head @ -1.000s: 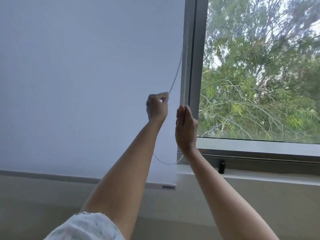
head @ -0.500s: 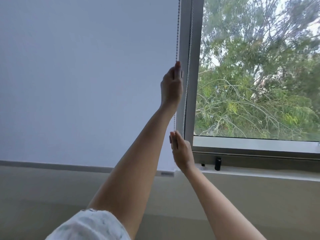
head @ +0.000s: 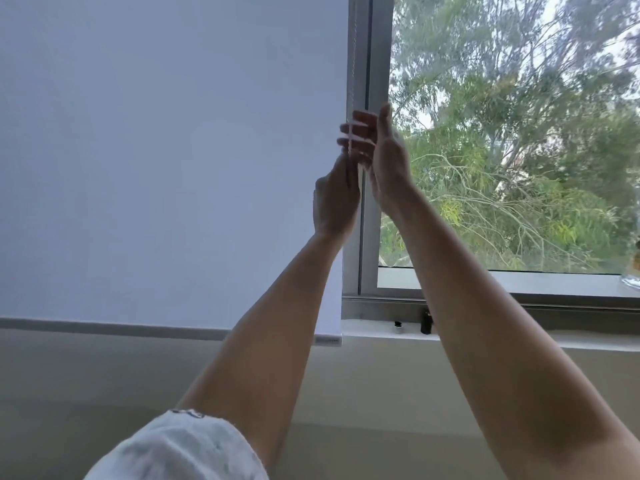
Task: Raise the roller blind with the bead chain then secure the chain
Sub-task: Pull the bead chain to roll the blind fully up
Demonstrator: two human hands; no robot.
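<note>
**Hand-over-hand pull on the chain, blind still low**

Head view: the roller blind (head: 166,150) covers the left pane almost fully; its bottom bar (head: 327,339) hangs level with the sill's (head: 384,332) left end, so the raising step is under way and far from done. The bead chain (head: 352,64) runs down the blind's right edge, just beside the window frame (head: 377,64). Both hands meet on it partway up the frame. The left hand (head: 335,199) sits lower, fingers lying along the chain; motion blur hides whether its grip is clenched, so I cannot tell. The right hand (head: 379,150) is higher, fingers spread and curling toward the chain, its grip released for now.

Judged from this, the next move calls for the right hand to pinch the same strand above the left and draw it straight down, keeping the strand taut. Securing comes later; a small dark fitting (head: 426,323) stands on the sill, purpose unclear.
</note>
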